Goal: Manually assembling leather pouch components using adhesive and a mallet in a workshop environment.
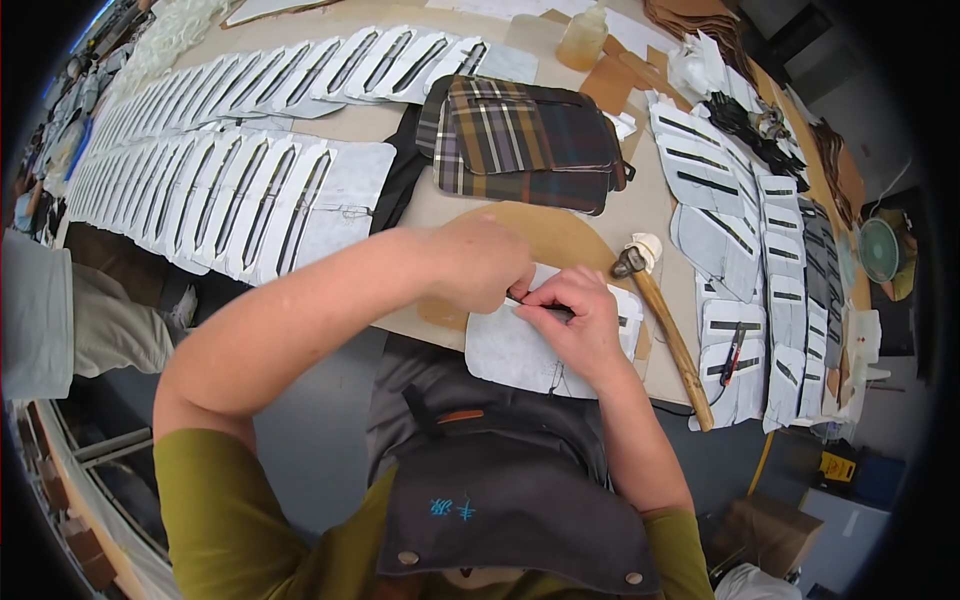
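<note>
A white fabric panel (497, 350) with rounded corners lies at the table's near edge, partly on a tan board (560, 232). My left hand (485, 262) reaches in over the panel's upper left with its fingers curled down and closed near a dark strip; whatever they hold is hidden. My right hand (583, 318) pinches that black strip (562, 313) between thumb and fingers, close beside the left hand. A hammer (672, 330) with a wooden handle lies just to the right of the panel, its head next to a white wad (648, 248).
Rows of overlapping white panels with dark slots (270, 205) cover the left side. Plaid fabric pieces (530, 140) are stacked beyond my hands. More white panels (715, 235) and a red-and-black cutter (734, 352) lie right. A glue bottle (583, 38) stands far back. Another person (110, 315) is at left.
</note>
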{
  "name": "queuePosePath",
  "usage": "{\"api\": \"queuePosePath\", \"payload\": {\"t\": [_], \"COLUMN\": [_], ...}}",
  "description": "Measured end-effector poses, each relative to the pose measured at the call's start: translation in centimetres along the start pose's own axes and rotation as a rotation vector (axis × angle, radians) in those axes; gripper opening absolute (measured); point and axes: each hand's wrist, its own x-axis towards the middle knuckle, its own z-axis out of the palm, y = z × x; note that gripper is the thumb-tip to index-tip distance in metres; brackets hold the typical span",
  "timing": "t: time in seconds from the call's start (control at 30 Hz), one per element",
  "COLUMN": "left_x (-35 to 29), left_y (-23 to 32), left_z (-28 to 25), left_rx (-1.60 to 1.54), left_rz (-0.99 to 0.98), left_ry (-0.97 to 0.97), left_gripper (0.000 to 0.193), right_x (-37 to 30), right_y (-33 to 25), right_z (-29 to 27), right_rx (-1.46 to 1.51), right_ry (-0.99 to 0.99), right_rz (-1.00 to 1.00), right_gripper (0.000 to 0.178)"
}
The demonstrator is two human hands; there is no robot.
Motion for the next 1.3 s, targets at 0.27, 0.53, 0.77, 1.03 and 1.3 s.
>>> {"api": "queuePosePath", "payload": {"t": [0.27,0.53,0.77,1.03,1.3], "left_x": [2.1,0.3,-3.3,-7.0,-5.3], "left_y": [1.9,-2.5,-3.4,-0.4,2.1], "left_z": [-3.3,-0.5,3.1,6.2,3.1], "left_rx": [0.197,0.098,-0.011,0.005,-0.291], "left_rz": [-0.106,0.167,0.269,0.038,-0.049], "left_ry": [-0.405,-0.082,0.377,0.605,0.818], "left_gripper": [0.027,0.015,0.016,0.032,0.042], "right_x": [0.1,0.2,0.4,0.4,3.0], "right_y": [0.0,-0.3,-0.7,-0.7,-2.0], "right_z": [-0.1,-0.1,0.0,-0.1,0.0], "right_rx": [-0.033,-0.06,-0.067,-0.083,0.107], "right_ry": [0.003,-0.017,-0.018,0.002,-0.055], "right_rz": [-0.014,-0.002,0.032,0.024,0.417], "right_gripper": [0.015,0.013,0.012,0.011,0.012]}}
